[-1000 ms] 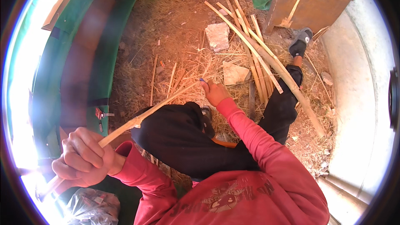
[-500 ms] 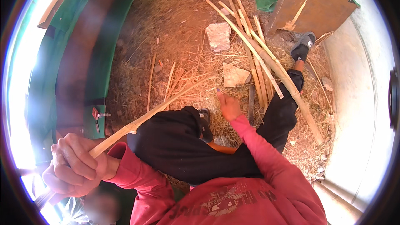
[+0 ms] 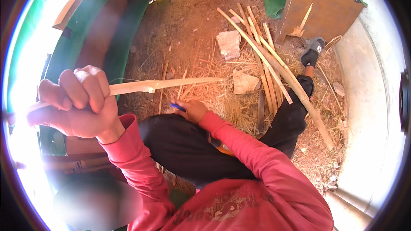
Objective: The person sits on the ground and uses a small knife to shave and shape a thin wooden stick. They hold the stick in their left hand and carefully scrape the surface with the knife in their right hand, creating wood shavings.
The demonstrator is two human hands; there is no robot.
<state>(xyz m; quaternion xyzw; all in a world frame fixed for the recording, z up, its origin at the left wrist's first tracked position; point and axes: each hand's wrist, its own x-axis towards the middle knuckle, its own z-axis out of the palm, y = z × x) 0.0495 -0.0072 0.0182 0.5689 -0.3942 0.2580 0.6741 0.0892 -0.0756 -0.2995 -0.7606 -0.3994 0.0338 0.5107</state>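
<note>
Left hand (image 3: 81, 100): rising, clenching around the wooden strip (image 3: 171, 84).
Wooden strip: extending right from that fist, levelling out.
Blue object (image 3: 178, 107): pointing left, below the strip.
Right hand (image 3: 193, 111): pinching the blue object, shifting left; apparently leaving the strip unworked.

Left fingers (image 3: 89, 86) grip strip (image 3: 180, 83); right fingers (image 3: 188, 112), blue object (image 3: 177, 107).

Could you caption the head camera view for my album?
Left hand grips a long, pale bamboo-like strip; right hand holds a slim blue object.
</note>
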